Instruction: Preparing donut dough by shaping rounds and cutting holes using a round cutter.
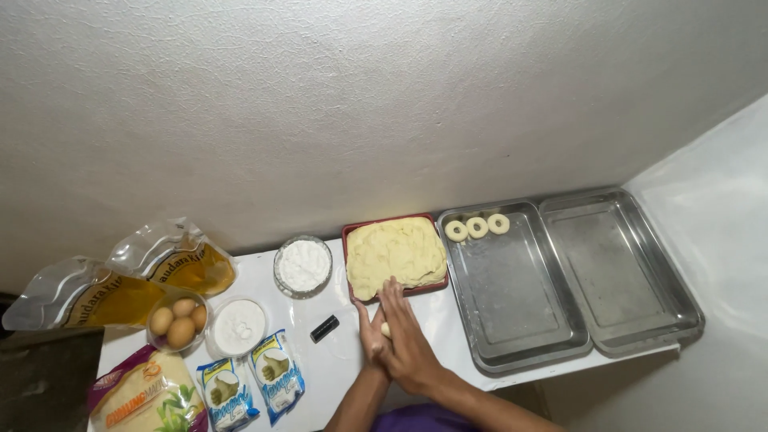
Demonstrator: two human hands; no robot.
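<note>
Dough piece pressed between two palms

Dough, a small pale piece, sits between your two hands just in front of the red tray, over the white surface. Your right hand lies flat on top, fingers stretched toward the tray; your left hand is underneath, palm up. Both hands are flat and pressed together on the piece, neither curled into a fist.

It looks soft and light, likely a little sticky, so it should deform under slight pressure; hold it in the middle of the palms, not with the fingertips.

The tray holds a big mound of the same dough. Three finished rings lie in a row at the far end of the nearer steel pan, beside a second steel pan. A bowl of white powder stands left of the tray.
</note>
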